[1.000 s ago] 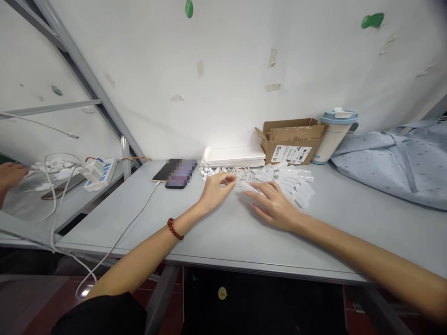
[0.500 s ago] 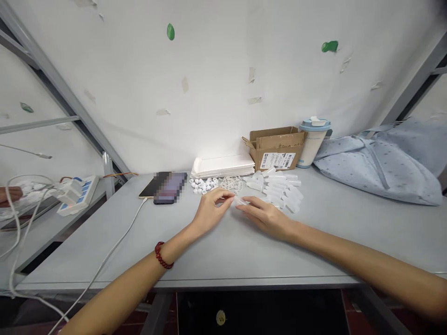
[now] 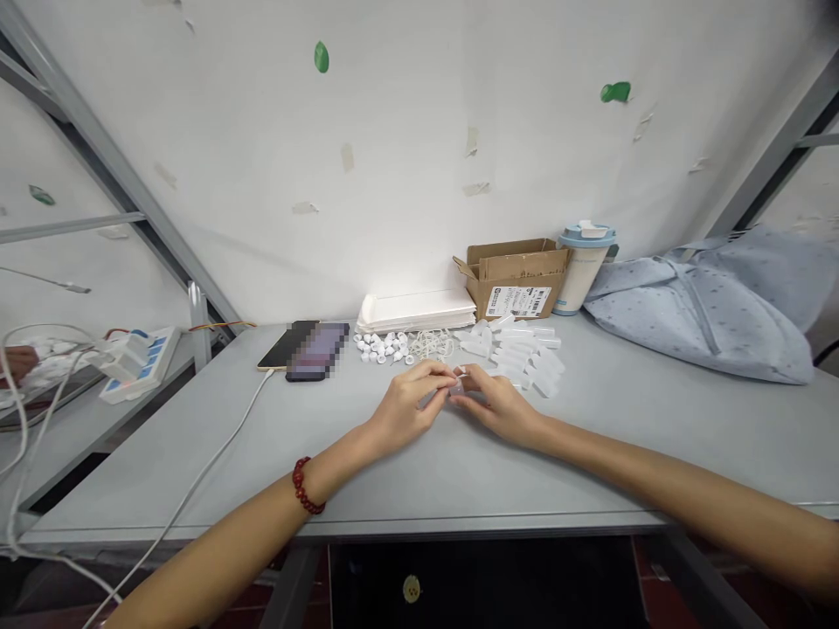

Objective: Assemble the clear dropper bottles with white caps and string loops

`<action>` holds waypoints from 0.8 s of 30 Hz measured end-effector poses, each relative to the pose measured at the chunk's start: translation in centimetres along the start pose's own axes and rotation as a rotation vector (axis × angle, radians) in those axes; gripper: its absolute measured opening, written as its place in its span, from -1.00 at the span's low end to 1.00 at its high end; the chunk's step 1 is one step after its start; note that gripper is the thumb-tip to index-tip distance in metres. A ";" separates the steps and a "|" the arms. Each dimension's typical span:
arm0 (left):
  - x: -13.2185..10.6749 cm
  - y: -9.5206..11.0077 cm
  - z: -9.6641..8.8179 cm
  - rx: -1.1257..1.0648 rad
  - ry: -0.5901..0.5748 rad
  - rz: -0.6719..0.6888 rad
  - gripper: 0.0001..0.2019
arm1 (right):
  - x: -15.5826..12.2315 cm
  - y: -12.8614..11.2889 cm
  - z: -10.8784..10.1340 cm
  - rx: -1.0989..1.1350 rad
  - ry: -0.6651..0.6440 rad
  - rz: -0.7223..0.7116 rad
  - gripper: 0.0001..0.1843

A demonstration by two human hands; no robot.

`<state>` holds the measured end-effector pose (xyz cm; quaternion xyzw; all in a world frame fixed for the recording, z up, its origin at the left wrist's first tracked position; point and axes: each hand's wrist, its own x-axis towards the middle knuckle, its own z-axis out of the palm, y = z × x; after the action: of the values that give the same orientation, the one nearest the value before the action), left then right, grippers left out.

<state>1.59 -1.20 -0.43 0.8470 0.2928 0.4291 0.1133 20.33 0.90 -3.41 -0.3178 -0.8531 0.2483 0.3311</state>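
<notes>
My left hand (image 3: 414, 404), with a beaded bracelet (image 3: 306, 486) on its wrist, has thumb and fingers pinched, their tips meeting those of my right hand (image 3: 499, 406). Between them shows part of a small translucent plastic tube (image 3: 457, 387), gripped by my right hand and mostly covered by fingers. What the left fingertips pinch is too small to tell. Just beyond the hands are a tangle of thin white strings (image 3: 433, 344), a heap of small white caps (image 3: 381, 347) and, to the right, a pile of translucent plastic tubes (image 3: 524, 356).
A stack of white envelope-like sheets (image 3: 419, 310), a cardboard box (image 3: 521, 275) and a lidded cup (image 3: 582, 271) stand along the wall. At right lies a pale blue cloth bag (image 3: 695, 314). Left are phones (image 3: 318, 351), a cable and a power strip (image 3: 142, 365). Another person's hand (image 3: 21, 362) shows far left.
My left hand has moved slightly right and down, closer to the right hand. The tube between the fingers has turned and is more covered.
</notes>
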 end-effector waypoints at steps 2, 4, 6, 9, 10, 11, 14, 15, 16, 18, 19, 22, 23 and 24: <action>-0.1 -0.1 0.2 0.028 -0.006 0.045 -0.78 | 0.2 -0.1 -0.2 0.007 -0.027 0.003 -0.84; -0.2 -0.3 0.3 0.063 -0.013 0.061 -0.77 | 0.4 -0.2 -0.3 0.000 -0.041 0.019 -0.87; -0.3 -0.4 0.3 0.100 -0.021 0.053 -0.76 | 0.6 -0.3 -0.4 -0.016 -0.046 0.031 -0.85; -0.2 -0.4 0.3 0.145 -0.032 0.022 -0.74 | 0.6 -0.1 -0.4 -0.039 -0.048 0.028 -0.81; -0.2 -0.3 0.2 0.158 -0.037 0.016 -0.74 | 0.6 -0.1 -0.4 -0.046 -0.047 0.024 -0.81; -0.2 -0.3 0.2 0.168 -0.047 0.011 -0.74 | 0.6 0.0 -0.4 -0.052 -0.046 0.019 -0.81; -0.1 -0.3 0.1 0.185 -0.089 0.003 -0.74 | 0.6 0.1 -0.3 -0.066 -0.043 0.009 -0.81; -0.1 -0.3 0.1 0.188 -0.099 0.003 -0.74 | 0.6 0.1 -0.3 -0.070 -0.041 0.010 -0.81; -0.1 -0.4 0.0 0.190 -0.107 0.004 -0.74 | 0.6 0.1 -0.3 -0.073 -0.037 0.014 -0.80; -0.1 -0.4 0.0 0.194 -0.116 0.015 -0.74 | 0.7 0.0 -0.2 -0.066 -0.028 0.024 -0.76; -0.1 -0.5 -0.1 0.196 -0.120 0.023 -0.75 | 0.7 0.0 -0.2 -0.061 -0.027 0.029 -0.72; -0.2 -0.5 -0.1 0.197 -0.122 0.042 -0.76 | 0.7 0.0 -0.2 -0.064 -0.035 0.031 -0.66; -0.2 -0.6 -0.1 0.196 -0.118 0.042 -0.76 | 0.7 0.0 -0.2 -0.072 -0.039 0.029 -0.68; -0.2 -0.6 0.0 0.196 -0.114 0.041 -0.77 | 0.7 0.0 -0.2 -0.080 -0.042 0.028 -0.69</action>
<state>1.24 -0.88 -0.80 0.8828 0.3090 0.3518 0.0375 20.07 1.46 -3.00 -0.3374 -0.8645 0.2251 0.2968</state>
